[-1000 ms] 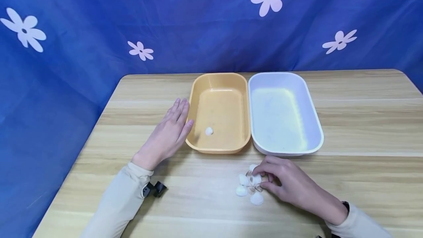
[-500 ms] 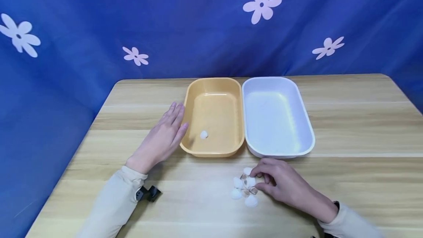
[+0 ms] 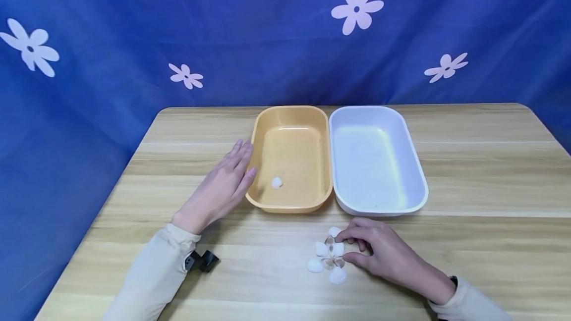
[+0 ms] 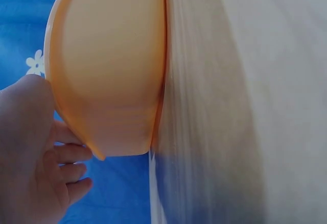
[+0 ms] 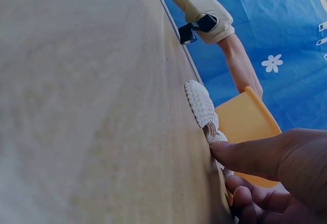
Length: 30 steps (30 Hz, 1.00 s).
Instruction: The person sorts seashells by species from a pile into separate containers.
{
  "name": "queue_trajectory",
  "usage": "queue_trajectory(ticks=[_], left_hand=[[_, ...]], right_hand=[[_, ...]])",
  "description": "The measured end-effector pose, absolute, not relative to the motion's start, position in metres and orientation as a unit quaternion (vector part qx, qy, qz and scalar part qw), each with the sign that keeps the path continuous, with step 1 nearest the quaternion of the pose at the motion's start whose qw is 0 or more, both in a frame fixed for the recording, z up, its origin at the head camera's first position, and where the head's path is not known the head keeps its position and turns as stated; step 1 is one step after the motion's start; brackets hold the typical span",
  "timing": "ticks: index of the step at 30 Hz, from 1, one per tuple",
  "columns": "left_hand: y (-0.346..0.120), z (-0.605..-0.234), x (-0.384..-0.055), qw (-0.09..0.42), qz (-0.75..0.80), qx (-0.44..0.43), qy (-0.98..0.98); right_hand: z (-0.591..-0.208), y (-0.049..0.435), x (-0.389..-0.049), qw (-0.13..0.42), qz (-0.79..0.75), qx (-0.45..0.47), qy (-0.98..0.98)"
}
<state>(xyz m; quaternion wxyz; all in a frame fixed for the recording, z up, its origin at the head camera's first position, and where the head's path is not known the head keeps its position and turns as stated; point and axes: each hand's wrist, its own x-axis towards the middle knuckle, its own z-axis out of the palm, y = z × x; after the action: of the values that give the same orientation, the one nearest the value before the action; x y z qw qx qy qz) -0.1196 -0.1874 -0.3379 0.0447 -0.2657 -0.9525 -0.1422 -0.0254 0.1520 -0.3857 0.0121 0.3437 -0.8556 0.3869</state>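
Note:
My left hand (image 3: 218,187) lies with straight fingers along the left side of an orange tray (image 3: 289,209), touching its rim. A single white seashell (image 3: 277,183) sits in that tray. On the table, nearer the front, my right hand (image 3: 383,247) bends over a small pile of seashells. A brown shell (image 5: 211,131) is at the tip of its thumb in the right wrist view, and a ribbed white shell (image 5: 200,103) lies just beyond. Thumb and index stand apart at the pile; whether they pinch a shell cannot be told. Another white shell (image 3: 314,265) lies at the pile's left.
A pale lavender tray (image 3: 379,162) stands right beside the orange one. Both rest on a wood-grain table (image 3: 482,177). A blue curtain (image 3: 267,33) with white flowers hangs behind. A black wrist camera (image 3: 207,261) is strapped to the left wrist.
The leftmost white shell has slid slightly left, away from the pile. The right fingers have shifted a little over the shells. The left hand keeps its place at the orange tray; the head view has tilted.

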Motion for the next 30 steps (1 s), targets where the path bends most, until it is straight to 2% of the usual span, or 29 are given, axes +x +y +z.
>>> queue_trajectory(ticks=[16, 30], left_hand=[[-0.1888, -0.3406, -0.1201, 0.050, -0.148, -0.277, -0.948], [-0.1878, -0.3378, -0.1192, 0.040, -0.153, -0.272, -0.949]], right_hand=[[-0.3894, 0.1486, -0.0235, 0.027, 0.383, 0.334, -0.861], [-0.3850, 0.1454, -0.0165, -0.001, 0.369, 0.310, -0.876]])
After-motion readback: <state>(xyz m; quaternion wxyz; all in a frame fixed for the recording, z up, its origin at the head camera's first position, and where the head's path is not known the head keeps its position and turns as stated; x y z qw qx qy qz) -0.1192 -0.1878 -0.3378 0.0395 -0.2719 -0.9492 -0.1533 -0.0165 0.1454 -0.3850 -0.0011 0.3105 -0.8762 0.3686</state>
